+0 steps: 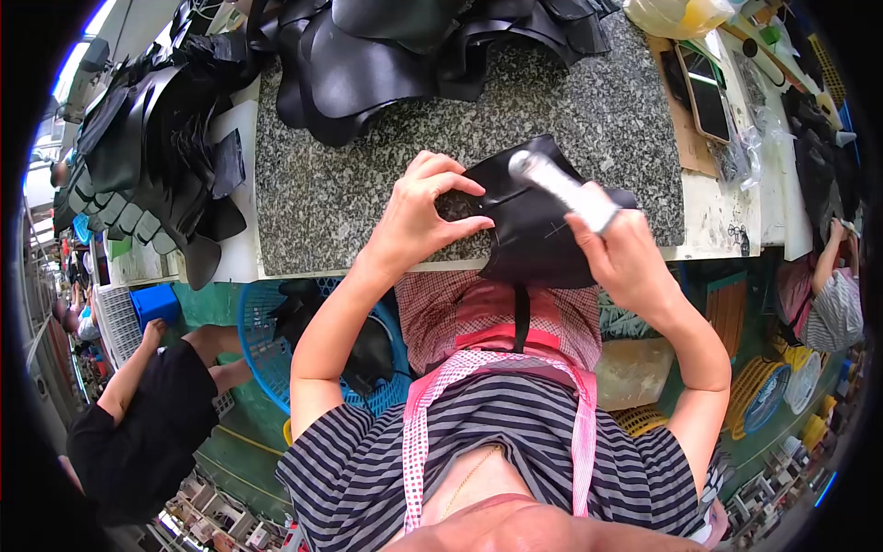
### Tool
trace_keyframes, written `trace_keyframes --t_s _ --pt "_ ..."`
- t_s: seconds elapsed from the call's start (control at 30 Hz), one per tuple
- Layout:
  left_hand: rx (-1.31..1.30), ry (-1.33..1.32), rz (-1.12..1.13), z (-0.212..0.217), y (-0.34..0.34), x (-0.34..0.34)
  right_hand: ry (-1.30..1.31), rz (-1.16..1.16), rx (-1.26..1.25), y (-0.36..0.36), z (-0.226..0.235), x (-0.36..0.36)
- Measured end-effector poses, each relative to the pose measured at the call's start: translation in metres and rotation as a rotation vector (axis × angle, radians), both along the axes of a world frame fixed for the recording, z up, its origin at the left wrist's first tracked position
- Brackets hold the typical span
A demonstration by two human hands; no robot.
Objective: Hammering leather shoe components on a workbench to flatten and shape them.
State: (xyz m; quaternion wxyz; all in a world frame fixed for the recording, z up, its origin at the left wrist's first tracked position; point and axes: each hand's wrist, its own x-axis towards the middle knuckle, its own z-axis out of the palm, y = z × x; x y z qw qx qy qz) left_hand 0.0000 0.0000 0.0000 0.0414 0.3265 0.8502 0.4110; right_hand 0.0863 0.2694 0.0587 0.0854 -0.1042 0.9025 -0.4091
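Note:
A black leather piece [533, 235], marked with a small light cross, lies at the front edge of the speckled stone slab [386, 193]. Part of it hangs over that edge. My left hand [418, 212] holds the piece's left edge with thumb and forefinger, a gap between the two tips. In my right hand [630, 258] is a silvery, hammer-like metal tool [566, 189], gripped by its near end. Its rounded far end is over the upper part of the leather, somewhat blurred. Whether tool and leather touch, I cannot tell.
Black leather pieces [359, 69] are heaped at the slab's far side, with another stack [147, 138] at left. A phone [704, 92] lies at right. A blue basket [253, 340] stands below at left. People are nearby at left [152, 414] and right [832, 299].

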Motion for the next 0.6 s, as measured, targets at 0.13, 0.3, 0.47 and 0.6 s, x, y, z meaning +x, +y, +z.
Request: trace_keyframes --t_s 0.13,0.3,0.47,0.6 --pt "0.018 0.009 -0.014 0.001 0.002 0.004 0.019 0.043 0.005 -0.012 -0.001 0.009" --pt "0.005 0.075 -0.007 -0.003 -0.001 0.001 -0.044 0.003 0.042 -0.011 0.009 -0.003" --pt "0.006 0.075 -0.023 -0.002 -0.001 0.001 -0.055 0.114 0.121 -0.018 -0.011 0.01" --pt "-0.007 0.072 -0.014 -0.001 -0.002 0.0 0.001 -0.003 0.018 -0.016 0.007 0.003"
